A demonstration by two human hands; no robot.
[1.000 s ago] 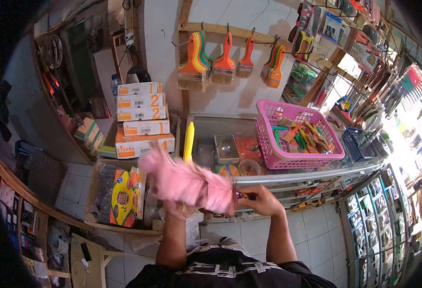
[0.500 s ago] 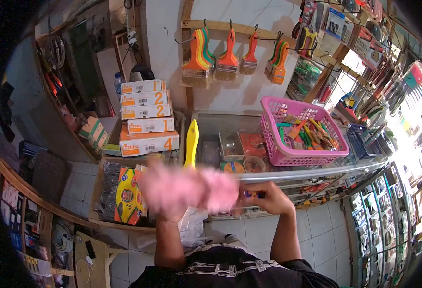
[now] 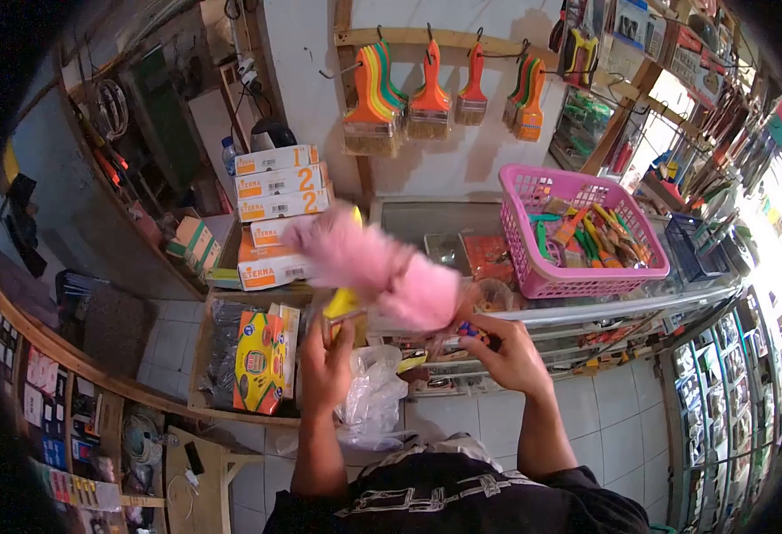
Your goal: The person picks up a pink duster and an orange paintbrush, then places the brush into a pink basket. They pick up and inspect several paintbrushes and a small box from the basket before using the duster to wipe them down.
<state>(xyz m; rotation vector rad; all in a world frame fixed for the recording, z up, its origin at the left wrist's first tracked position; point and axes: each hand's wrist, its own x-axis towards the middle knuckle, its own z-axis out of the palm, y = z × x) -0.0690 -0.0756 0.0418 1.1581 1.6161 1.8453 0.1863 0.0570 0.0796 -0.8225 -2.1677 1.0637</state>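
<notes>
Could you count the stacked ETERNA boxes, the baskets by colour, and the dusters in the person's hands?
ETERNA boxes, stacked: 5
Pink basket: 1
Dark blue basket: 1
Pink duster: 1
Total: 8

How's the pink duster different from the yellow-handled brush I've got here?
The pink duster is fluffy and blurred, while the yellow-handled brush has a smooth handle that shows sharper. The duster looks much bulkier; the brush's handle is slim. The duster slants across in front, from your right hand; the brush points away from you, in your left hand. Both are handheld.
</notes>
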